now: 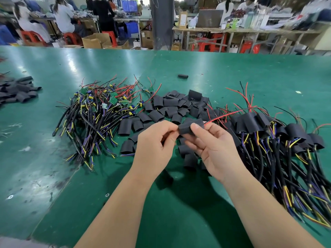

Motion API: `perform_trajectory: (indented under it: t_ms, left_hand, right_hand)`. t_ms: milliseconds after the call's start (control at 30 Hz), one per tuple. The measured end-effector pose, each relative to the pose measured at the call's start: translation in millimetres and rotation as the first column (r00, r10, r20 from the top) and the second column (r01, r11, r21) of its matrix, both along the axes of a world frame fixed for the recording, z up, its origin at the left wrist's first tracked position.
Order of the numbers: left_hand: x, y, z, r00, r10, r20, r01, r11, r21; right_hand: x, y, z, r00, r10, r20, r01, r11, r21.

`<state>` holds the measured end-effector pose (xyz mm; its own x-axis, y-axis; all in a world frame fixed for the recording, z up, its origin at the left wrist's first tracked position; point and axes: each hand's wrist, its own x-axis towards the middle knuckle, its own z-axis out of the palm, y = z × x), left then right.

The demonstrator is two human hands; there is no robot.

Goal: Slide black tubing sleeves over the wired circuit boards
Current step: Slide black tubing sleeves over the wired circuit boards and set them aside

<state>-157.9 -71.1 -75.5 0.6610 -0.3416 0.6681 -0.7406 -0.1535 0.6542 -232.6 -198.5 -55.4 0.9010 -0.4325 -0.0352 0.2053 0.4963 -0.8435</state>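
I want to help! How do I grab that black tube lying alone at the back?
Probably from above: pinch the lone sleeve across its middle, near side and far side. It lies flat, long side facing you, nothing touching it.

No legible text or labels

Two bare forearms [116,203] uncovered along their visible length, left hand [154,145], right hand [215,149], slender fingers, short plain fingernails [196,126]

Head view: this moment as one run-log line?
phase: sleeving | left hand: pinches black sleeve | right hand: grips black sleeve | red wire: exits sleeve rightward | bare boards: piled left | sleeved boards: piled right
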Motion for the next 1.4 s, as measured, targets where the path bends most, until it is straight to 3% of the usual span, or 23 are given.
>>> perform_trajectory:
  t_ms: [133,200,300,367,467,500,533,567,600,633,667,733,833,1033,1200,1267,1333,1400]
  left_hand:
    - [-3,-2,0,0.997,0.000,-0.072,-0.004,0.998,-0.057]
    - [-4,-2,2,0.991,-0.020,-0.130,0.005,0.994,-0.112]
    - [0,2,5,0.972,0.010,-0.236,-0.047,0.987,-0.152]
    - [8,8,5,0.952,0.105,-0.287,-0.147,0.981,-0.129]
    - [24,22,5,0.894,0.416,-0.166,-0.418,0.908,0.023]
    - [29,28,4,0.845,0.520,-0.123,-0.511,0.854,0.097]
    - [34,33,3,0.783,0.616,-0.086,-0.595,0.782,0.185]
    - [38,38,2,0.713,0.698,-0.060,-0.660,0.698,0.278]
    - [42,43,0,0.648,0.760,-0.056,-0.694,0.619,0.369]
    - [44,47,0,0.596,0.800,-0.074,-0.695,0.560,0.452]
    - [46,51,0,0.562,0.821,-0.101,-0.672,0.524,0.523]
    - [49,57,-2,0.547,0.826,-0.136,-0.601,0.500,0.623]
    - [52,62,-4,0.576,0.813,-0.088,-0.567,0.474,0.673]
    - [60,73,1,0.527,0.837,-0.149,-0.658,0.513,0.551]
    - [68,79,3,0.485,0.863,-0.142,-0.706,0.482,0.518]
    - [67,78,4,0.535,0.821,-0.200,-0.741,0.570,0.356]
    - [65,75,7,0.661,0.685,-0.305,-0.703,0.708,0.067]
    - [59,68,11,0.790,0.538,-0.294,-0.597,0.785,-0.165]
  right_hand:
    - [0,1,1,1.000,0.024,-0.010,-0.024,1.000,-0.002]
    - [1,-1,2,0.999,0.037,-0.005,-0.037,0.997,0.074]
    - [2,-14,11,0.997,-0.074,-0.003,0.072,0.962,0.262]
    - [-3,-31,22,0.984,-0.179,0.008,0.170,0.948,0.270]
    - [-18,-57,37,0.921,-0.387,0.033,0.385,0.921,0.061]
    - [-22,-64,38,0.882,-0.470,0.023,0.470,0.879,-0.080]
    - [-26,-72,38,0.828,-0.561,0.003,0.531,0.782,-0.325]
    - [-28,-79,36,0.758,-0.652,-0.011,0.502,0.594,-0.629]
    - [-30,-85,31,0.684,-0.729,-0.018,0.370,0.368,-0.853]
    - [-31,-89,27,0.616,-0.787,-0.014,0.225,0.192,-0.955]
    - [-30,-89,25,0.575,-0.818,-0.023,0.143,0.128,-0.981]
    - [-29,-83,24,0.548,-0.836,-0.009,0.156,0.112,-0.981]
    - [-26,-70,24,0.604,-0.793,0.081,0.224,0.072,-0.972]
    - [-19,-45,18,0.768,-0.634,0.087,0.212,0.125,-0.969]
    - [-15,-34,14,0.830,-0.548,0.100,0.193,0.115,-0.975]
    - [-14,-33,12,0.838,-0.537,0.099,0.196,0.126,-0.972]
    - [-13,-31,12,0.838,-0.533,0.114,0.218,0.136,-0.966]
    - [-12,-30,11,0.842,-0.525,0.123,0.241,0.161,-0.957]
